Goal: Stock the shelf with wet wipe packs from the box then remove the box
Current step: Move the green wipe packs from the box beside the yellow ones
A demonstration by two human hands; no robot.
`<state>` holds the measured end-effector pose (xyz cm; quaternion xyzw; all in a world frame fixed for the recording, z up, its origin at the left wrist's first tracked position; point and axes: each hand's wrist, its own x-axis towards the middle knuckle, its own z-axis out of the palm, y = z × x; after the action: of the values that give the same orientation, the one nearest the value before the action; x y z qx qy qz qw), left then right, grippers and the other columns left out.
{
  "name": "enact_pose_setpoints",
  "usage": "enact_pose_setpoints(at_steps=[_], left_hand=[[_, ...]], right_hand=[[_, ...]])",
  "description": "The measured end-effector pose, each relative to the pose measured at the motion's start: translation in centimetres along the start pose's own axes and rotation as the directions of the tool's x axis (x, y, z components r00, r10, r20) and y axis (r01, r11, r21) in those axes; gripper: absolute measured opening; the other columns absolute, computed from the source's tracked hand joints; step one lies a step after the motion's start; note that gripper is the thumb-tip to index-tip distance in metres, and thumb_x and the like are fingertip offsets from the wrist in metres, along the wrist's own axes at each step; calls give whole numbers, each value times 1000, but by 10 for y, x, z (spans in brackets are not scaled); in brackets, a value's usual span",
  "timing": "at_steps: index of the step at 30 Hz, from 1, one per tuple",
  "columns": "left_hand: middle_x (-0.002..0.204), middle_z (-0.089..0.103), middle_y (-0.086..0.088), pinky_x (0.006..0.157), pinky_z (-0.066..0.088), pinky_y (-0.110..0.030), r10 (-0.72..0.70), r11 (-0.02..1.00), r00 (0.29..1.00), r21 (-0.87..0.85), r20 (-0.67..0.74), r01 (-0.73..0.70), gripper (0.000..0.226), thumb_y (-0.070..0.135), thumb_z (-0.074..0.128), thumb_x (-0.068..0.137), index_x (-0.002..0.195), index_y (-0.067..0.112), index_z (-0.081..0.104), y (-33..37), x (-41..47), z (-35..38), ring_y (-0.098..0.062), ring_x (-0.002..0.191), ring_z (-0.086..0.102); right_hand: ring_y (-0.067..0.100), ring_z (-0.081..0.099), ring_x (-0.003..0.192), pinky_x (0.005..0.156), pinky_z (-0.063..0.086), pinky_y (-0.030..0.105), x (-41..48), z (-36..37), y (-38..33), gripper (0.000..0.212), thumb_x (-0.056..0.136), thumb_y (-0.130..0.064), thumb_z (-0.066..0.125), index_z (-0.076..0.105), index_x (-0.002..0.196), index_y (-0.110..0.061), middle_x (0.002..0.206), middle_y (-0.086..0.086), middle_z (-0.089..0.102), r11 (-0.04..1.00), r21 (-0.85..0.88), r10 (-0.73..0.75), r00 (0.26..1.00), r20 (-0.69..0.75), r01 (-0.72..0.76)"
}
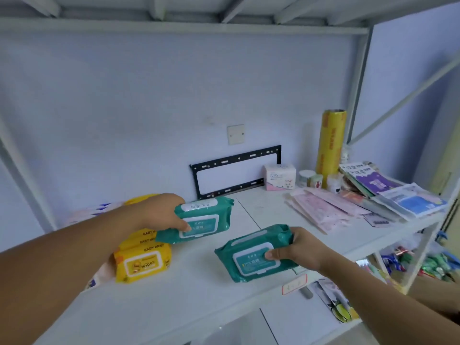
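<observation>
Pinching with the left hand [159, 215], thumb on the lid face, the left end of a green wipe pack [206, 220], long axis left to right, just beside the yellow wipe stack [142, 260] on the shelf [199, 302], so probably first down. Gripping with the right hand [296, 247], thumb on the lid, the right end of a second green pack [249, 257], tilted, over the front edge. Both teal, soft, lids up.

A teal wet wipe pack [202, 220], flip lid up, has its left end between the fingers [185, 228] of the left hand [159, 212]. A second teal pack [249, 257], tilted, is pinched at its right end by the right hand [300, 247]. Yellow wipe packs [142, 260] lie stacked just beneath the left fingers.
</observation>
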<state>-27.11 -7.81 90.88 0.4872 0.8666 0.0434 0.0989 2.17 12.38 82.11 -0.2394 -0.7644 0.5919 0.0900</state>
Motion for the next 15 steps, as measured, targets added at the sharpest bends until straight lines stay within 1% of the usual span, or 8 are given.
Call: enact_pose_setpoints(at_steps=[2, 6, 10, 12, 15], left_hand=[[95, 65, 13, 76, 55, -30, -1, 1000, 1000, 2, 10, 1, 39, 54, 80, 71, 96, 30, 64, -22, 4, 0, -5, 85, 63], [95, 68, 13, 75, 57, -29, 32, 998, 999, -48, 35, -30, 39, 52, 81, 70, 99, 30, 66, -51, 20, -1, -5, 85, 65], [96, 70, 12, 74, 57, -29, 65, 995, 996, -85, 61, -60, 37, 49, 81, 72, 99, 29, 67, -62, 37, 2, -7, 86, 67], [98, 71, 12, 73, 57, -28, 80, 993, 993, -95, 83, -72, 37, 48, 81, 73, 102, 29, 67, -64, 47, 6, -7, 87, 67], [103, 70, 11, 79, 58, -30, 102, 993, 987, -79, 128, -93, 42, 51, 80, 74, 108, 29, 67, -63, 62, 17, -7, 90, 67]], right_hand=[[25, 78, 91, 85, 63, 38, 11, 16, -8, 32, 80, -7, 83, 70, 109, -7, 101, 5, 80, 1000, 7, 3, 1000, -7, -3], [26, 78, 91, 78, 63, 34, 31, 44, -17, 33, 80, -4, 83, 70, 110, -7, 101, 7, 80, 999, 49, -5, 999, -34, 6], [28, 77, 94, 83, 63, 37, 48, 66, -17, 37, 80, -2, 81, 69, 114, -7, 104, 8, 79, 994, 103, -23, 999, -41, 28], [29, 77, 95, 80, 63, 35, 54, 75, -12, 38, 81, 1, 80, 68, 116, -6, 105, 10, 79, 988, 153, -26, 999, -34, 31], [28, 77, 93, 76, 62, 31, 59, 83, 3, 39, 81, 5, 78, 68, 117, -5, 105, 11, 79, 979, 203, -20, 999, -32, 26]])
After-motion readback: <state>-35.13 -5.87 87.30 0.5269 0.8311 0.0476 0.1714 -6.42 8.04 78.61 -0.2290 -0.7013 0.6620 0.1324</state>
